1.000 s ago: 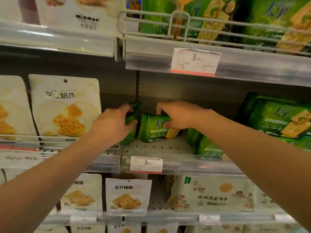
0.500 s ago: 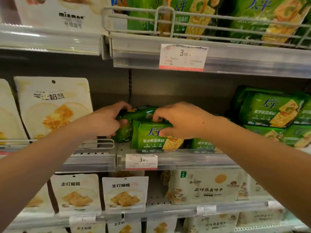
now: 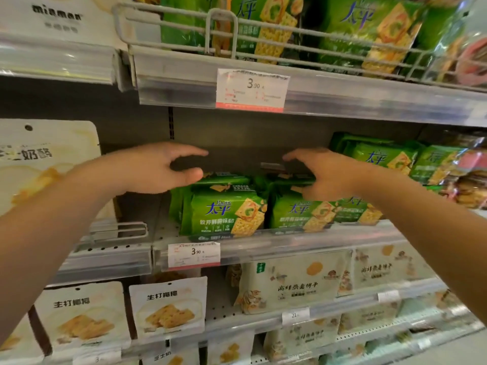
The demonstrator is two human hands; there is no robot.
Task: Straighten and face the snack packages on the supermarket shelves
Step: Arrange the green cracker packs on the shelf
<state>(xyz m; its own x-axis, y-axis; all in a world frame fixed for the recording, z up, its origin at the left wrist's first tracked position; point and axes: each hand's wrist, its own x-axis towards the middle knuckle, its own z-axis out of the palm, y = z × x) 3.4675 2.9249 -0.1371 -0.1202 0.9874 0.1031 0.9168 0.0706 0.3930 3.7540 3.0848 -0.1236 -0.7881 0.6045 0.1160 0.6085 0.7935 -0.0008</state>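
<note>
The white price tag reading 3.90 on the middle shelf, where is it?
In the head view, the white price tag reading 3.90 sits left of centre on the shelf rail, directly below the left green cracker package.

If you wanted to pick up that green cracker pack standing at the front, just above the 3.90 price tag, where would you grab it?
Probably by its two short ends, coming in from the front and slightly above. The green cracker pack stands upright facing out, another pack lies on top, and a neighbouring pack sits close on its right, so the free left end is easiest for the left hand.

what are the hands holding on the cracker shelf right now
The left hand holds nothing. The right hand rests on a green cracker pack; a grip cannot be told.
</note>
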